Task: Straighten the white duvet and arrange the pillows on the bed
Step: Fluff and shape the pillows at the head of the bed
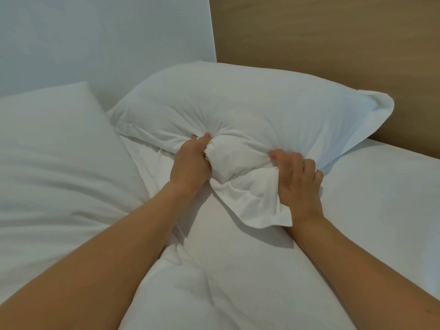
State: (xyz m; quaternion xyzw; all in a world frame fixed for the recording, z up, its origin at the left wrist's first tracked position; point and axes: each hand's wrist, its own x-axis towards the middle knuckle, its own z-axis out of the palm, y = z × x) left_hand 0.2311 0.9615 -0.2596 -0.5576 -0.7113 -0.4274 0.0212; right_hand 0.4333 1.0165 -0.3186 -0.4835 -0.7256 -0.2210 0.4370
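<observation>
Both hands on the far pillow (250, 103) rn. My left hand (189, 163) is bunched round a wad of its near edge, fingers curled in tight w/ fabric puckering out from the grip. My right hand (298, 184) is clamped on the same edge just to the right, pinching the loose flap of the pillowcase that hangs toward me. So both grips closed on cloth, nothing free.

The pillow lies far of my hands, propped against the wooden headboard (333, 44), long axis running left-right w/ the right end tilted a bit nearer. Its open-flap end pokes out far right. I'm holding approx the middle of the near long side, so the bulk sits straight ahead, not off to a side. Left hand is a touch farther in; right hand sits nearer me.

Second pillow (59, 144) is to the left, just beside the first, their corners nearly touching; can't tell if they overlap. White duvet (226, 282) is rumpled under my forearms, near side, still creased.

Judgement: the stuffing needs shoving deeper into the case, then a pull along the long axis to square it to the headboard. Pillow step underway; duvet not smoothed yet.
</observation>
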